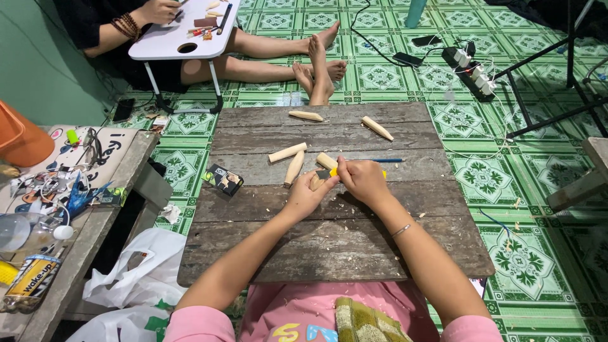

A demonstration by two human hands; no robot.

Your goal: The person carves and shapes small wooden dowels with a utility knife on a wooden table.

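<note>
Head cam: left hand (306, 197) grips a small wood piece (315, 182) over the plank board (329, 247), mid-board. Right hand (362, 180) clenched on a yellow-handled cutter (334, 171), blade at the wood; other carved pegs (287, 152) lie nearby.

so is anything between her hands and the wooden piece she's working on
Nothing visible: the left hand grips the small wooden piece directly, and the right hand presses a yellow-handled tool against it. The other wooden pegs lie apart on the board.
</note>
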